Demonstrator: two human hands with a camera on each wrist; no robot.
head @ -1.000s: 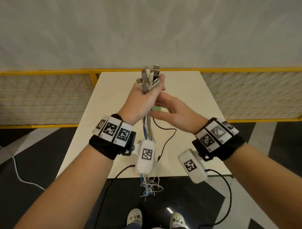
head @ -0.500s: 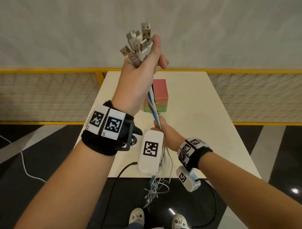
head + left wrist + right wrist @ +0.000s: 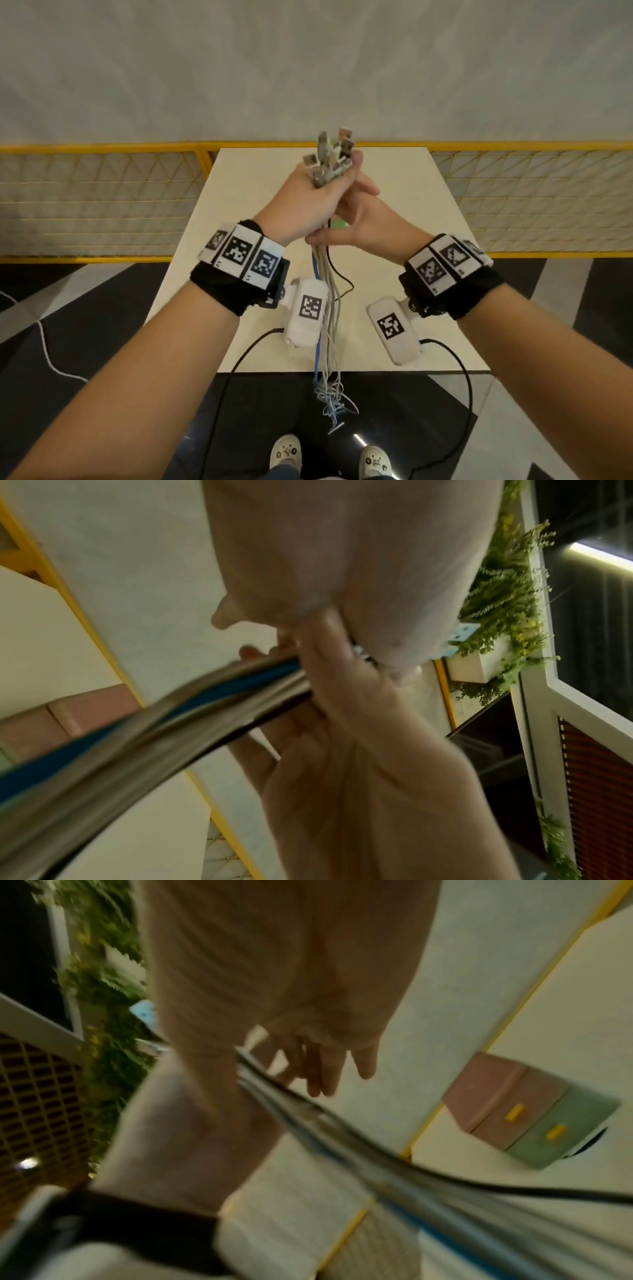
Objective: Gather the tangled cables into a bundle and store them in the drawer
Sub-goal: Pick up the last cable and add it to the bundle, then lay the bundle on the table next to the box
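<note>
My left hand point(image 3: 305, 202) grips a bundle of grey, white and blue cables point(image 3: 327, 308) just under their USB plug ends point(image 3: 329, 157), which stick up above the fist. The loose ends hang past the table's near edge point(image 3: 394, 366). My right hand point(image 3: 370, 222) sits directly below the left with its fingers point(image 3: 329, 1069) straight. The cables point(image 3: 342, 1137) run through the fork beside its thumb point(image 3: 322, 238). A small pink and green drawer box point(image 3: 514, 1121) stands on the table behind the hands, both drawers pushed in. In the head view only a green sliver point(image 3: 339, 224) of it shows.
The cream table point(image 3: 411, 222) stands against a yellow mesh railing point(image 3: 102, 192) with a pale wall behind. Black cords point(image 3: 462, 394) trail from my wrist cameras to the dark floor. A white cord point(image 3: 48, 353) lies on the floor at left. My shoes point(image 3: 286, 454) are below.
My left hand, raised high half a second ago, has come back down. My right hand has moved up the cables from mid-length to just below the left fist.
</note>
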